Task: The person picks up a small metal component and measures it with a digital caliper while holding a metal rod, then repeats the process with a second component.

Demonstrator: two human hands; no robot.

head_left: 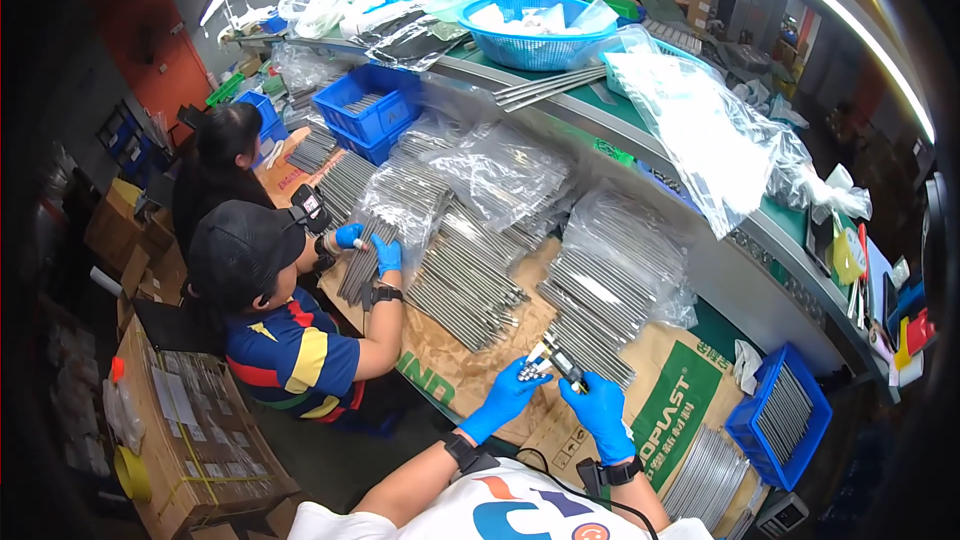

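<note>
brown paper (535, 325) below blue-gloved hands (505, 402) (601, 418), close together, angled inward

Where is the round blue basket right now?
In the head view, the basket sits top centre on the green shelf, just behind some metal rods.

the rods (465, 285) are bare metal, smooth with a satin to bright shine, partly under clear, wrinkled plastic bags (500, 165) that throw glossy highlights, and beneath them lies matt, creased brown paper (530, 340). blue gloves (602, 410), smooth with a soft rubbery look, cover the left hand (508, 402) and right hand (600, 420), and the shirt (450, 512) behind is matt white cloth. the crate (812, 448) at right looks like hard, smooth blue plastic, the basket (535, 52) like perforated plastic, and the co-worker's cap (245, 245) like matt black cloth.
</note>
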